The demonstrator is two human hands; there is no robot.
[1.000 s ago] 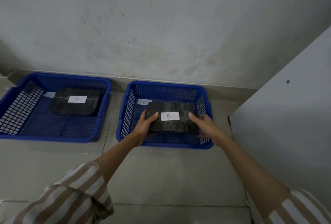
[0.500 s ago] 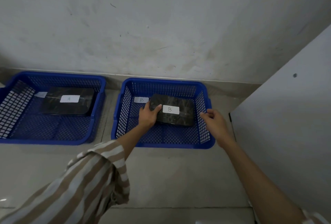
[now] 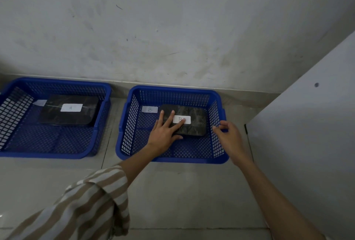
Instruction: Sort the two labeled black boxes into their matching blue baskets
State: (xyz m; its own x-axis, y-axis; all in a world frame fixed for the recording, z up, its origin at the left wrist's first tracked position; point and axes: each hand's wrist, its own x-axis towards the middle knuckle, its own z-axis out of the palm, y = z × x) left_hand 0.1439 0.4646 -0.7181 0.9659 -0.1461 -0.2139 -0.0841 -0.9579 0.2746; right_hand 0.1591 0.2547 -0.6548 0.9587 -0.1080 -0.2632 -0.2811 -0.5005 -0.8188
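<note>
A: Where is the black box marked B [image 3: 189, 119]?

B: It lies flat on the floor of the right blue basket [image 3: 173, 161], toward that basket's far right corner, its white B label [image 3: 181, 120] facing up. A small white B tag [image 3: 149, 109] lies on the basket floor just left of the box.

A: Is anyone holding it?

B: Not gripping it. The left hand [image 3: 165, 131] is spread flat, fingers splayed over the box's left half, one fingertip covering part of the label. It presses or rests on the lid; nothing is closed around the box.

A: And the other hand?

B: The right hand [image 3: 229, 137] is at the right wall of the same basket, fingers loosely curled with the tips at the rim. It holds nothing that I can make out, and whether the tips pinch the mesh I cannot tell.

A: The other box?

B: Left of the right basket, apart from it, stands the left blue basket [image 3: 57, 155]. The black box marked A [image 3: 69, 110] lies flat in its far half, label up, with another white tag [image 3: 40, 102] just left of it.

A: What surrounds the baskets?

B: Both sit on a pale tiled floor [image 3: 182, 197] against a scuffed grey wall [image 3: 172, 28]. A grey panel [image 3: 307, 134] rises right of the right basket. A striped sleeve [image 3: 86, 207] covers the left arm.
</note>
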